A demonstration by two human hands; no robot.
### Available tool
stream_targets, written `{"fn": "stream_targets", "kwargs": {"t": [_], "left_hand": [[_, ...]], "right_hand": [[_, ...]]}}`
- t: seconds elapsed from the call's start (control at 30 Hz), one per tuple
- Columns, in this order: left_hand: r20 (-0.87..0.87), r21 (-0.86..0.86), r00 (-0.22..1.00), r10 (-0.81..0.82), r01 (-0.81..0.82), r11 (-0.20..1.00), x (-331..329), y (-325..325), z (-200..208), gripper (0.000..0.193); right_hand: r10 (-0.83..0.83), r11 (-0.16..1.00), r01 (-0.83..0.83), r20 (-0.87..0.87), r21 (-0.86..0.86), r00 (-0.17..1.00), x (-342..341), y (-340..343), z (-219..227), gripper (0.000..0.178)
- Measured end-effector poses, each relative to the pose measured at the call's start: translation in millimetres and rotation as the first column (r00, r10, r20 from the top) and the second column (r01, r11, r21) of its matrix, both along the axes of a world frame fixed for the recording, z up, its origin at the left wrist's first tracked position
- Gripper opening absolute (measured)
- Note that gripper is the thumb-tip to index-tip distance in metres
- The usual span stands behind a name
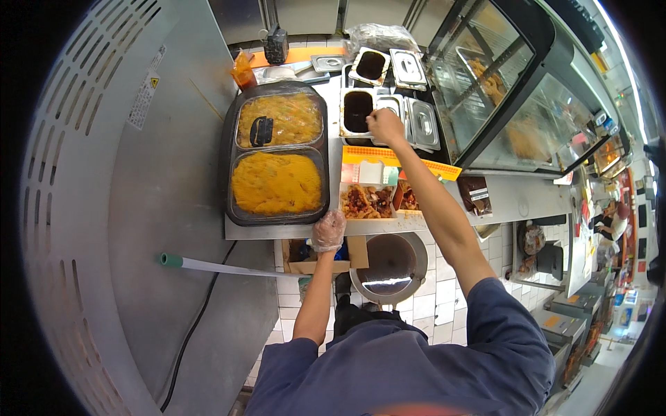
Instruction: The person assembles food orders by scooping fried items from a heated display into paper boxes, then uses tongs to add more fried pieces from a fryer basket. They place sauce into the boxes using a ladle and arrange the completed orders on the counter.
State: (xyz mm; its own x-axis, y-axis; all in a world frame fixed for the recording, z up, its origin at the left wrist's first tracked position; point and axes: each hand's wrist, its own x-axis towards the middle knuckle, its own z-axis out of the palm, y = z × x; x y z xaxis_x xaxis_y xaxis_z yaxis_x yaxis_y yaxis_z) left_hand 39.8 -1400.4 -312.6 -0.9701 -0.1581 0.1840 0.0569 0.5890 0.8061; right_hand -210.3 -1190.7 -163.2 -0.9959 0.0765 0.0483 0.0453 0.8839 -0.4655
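My right hand is closed over the right side of a metal pan of dark sauce. Whatever its fingers grip is hidden from above. My left hand, in a clear plastic glove, is curled at the counter's front edge, beside the black tray; its palm side cannot be seen. Between the hands stands an open takeaway box with fried pieces under dark red sauce. A second filled compartment or box is partly behind my right forearm. An orange-and-yellow carton flap passes under that arm.
A black tray holds two tubs of orange-yellow food, the farther under film. Lidded pans and another sauce pan stand behind. A glass display case rises at right. Below are a large round pot and a green-tipped pole.
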Motion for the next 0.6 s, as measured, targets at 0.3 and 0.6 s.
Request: {"fn": "stream_targets", "kwargs": {"t": [0.3, 0.6], "left_hand": [[-0.042, 0.043, 0.999, 0.019, -0.018, 0.999, 1.6, 2.5, 0.9, 0.03], [-0.08, 0.014, 0.997, 0.003, -0.002, 1.0, 2.3, 0.1, -0.3, 0.031]], "right_hand": [[-0.394, 0.668, 0.384, 0.135, -0.637, 0.909, 63.7, 75.9, 4.3, 0.029], [-0.39, 0.078, 0.437, 0.376, -0.896, 0.841, 98.8, 58.6, 0.6, 0.019]]}}
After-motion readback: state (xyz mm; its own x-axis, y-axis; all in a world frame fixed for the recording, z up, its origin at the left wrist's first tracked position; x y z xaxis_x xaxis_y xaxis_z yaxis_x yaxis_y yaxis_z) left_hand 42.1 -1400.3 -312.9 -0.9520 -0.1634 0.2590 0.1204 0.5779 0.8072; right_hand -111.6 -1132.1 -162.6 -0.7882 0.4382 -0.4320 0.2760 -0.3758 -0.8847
